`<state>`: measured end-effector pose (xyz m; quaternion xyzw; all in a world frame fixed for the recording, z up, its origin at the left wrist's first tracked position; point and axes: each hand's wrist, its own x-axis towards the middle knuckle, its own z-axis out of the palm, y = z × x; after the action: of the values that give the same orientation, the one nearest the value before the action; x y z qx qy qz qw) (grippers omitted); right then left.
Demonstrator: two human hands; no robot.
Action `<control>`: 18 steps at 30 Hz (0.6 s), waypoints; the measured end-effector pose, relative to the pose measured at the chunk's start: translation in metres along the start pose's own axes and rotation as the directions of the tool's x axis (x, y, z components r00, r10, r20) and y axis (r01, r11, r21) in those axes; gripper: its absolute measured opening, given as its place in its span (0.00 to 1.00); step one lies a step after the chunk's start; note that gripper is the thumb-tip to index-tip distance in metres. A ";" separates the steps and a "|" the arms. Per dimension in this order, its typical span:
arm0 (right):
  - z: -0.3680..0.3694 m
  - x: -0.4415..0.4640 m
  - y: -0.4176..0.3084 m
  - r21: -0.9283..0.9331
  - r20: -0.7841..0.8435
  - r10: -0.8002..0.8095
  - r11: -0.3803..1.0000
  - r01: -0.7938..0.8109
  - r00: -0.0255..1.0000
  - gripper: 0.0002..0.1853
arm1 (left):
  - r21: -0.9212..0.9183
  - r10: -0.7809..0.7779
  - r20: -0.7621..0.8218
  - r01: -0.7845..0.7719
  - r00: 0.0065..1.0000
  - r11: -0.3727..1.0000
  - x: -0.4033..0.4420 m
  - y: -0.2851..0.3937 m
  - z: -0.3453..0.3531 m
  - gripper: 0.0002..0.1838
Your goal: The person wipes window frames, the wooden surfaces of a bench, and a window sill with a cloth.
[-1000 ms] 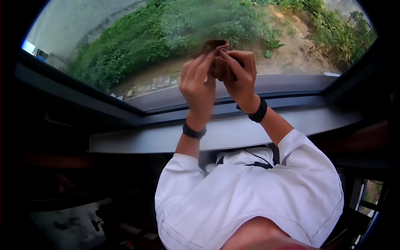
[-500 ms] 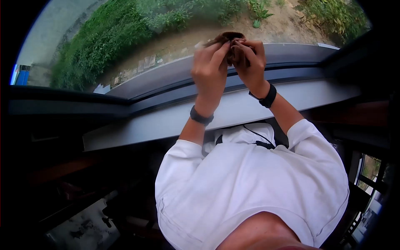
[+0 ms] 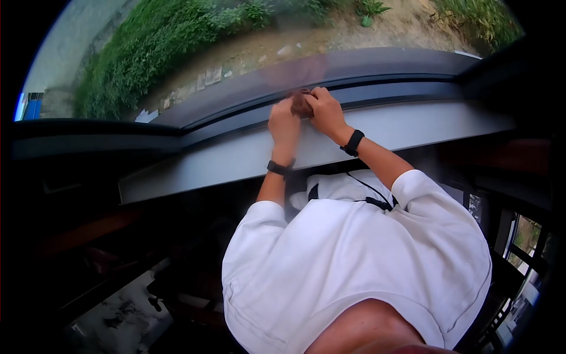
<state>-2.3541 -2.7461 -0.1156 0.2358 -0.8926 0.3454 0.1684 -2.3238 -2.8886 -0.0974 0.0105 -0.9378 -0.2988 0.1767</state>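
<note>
A crumpled brown cloth [image 3: 302, 105] is bunched between my two hands, low in front of the window pane. My left hand [image 3: 283, 123] is closed on the cloth's left side, a little smeared by motion. On the other side, my right hand [image 3: 328, 114] grips it with bent fingers. Both hands are over the dark window frame [image 3: 236, 117] and the inner edge of the pale window sill [image 3: 389, 125]. Part of the cloth is hidden by my fingers.
Beyond the glass are green bushes [image 3: 153, 56] and bare soil. The dark side frame [image 3: 489, 79] bounds the window at right. A white bag with a black strap [image 3: 336, 184] is between my body and the sill. A grey-white surface [image 3: 121, 315] shows at lower left.
Both hands have come down and toward me with the cloth, from up against the view of the soil to the lower window frame. The cloth looks more tightly bunched.
</note>
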 end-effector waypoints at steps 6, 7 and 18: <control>-0.030 -0.007 0.026 -0.074 0.011 0.133 0.988 -0.132 0.991 0.19 | 0.019 0.108 0.058 -0.109 0.992 0.994 0.007 0.021 0.044 0.13; -0.038 -0.009 0.035 -0.096 0.007 0.158 0.983 -0.157 0.987 0.20 | 0.029 0.120 0.083 -0.123 0.989 0.992 0.011 0.028 0.054 0.14; -0.081 -0.037 0.083 -0.283 -0.115 0.288 0.908 -0.309 0.951 0.16 | -0.129 0.210 0.101 -0.197 0.972 0.972 0.016 0.089 0.107 0.15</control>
<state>-2.3567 -2.6246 -0.1205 0.0562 -0.9533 0.2371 0.1786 -2.3673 -2.7579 -0.1227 -0.1134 -0.9231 -0.3342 0.1529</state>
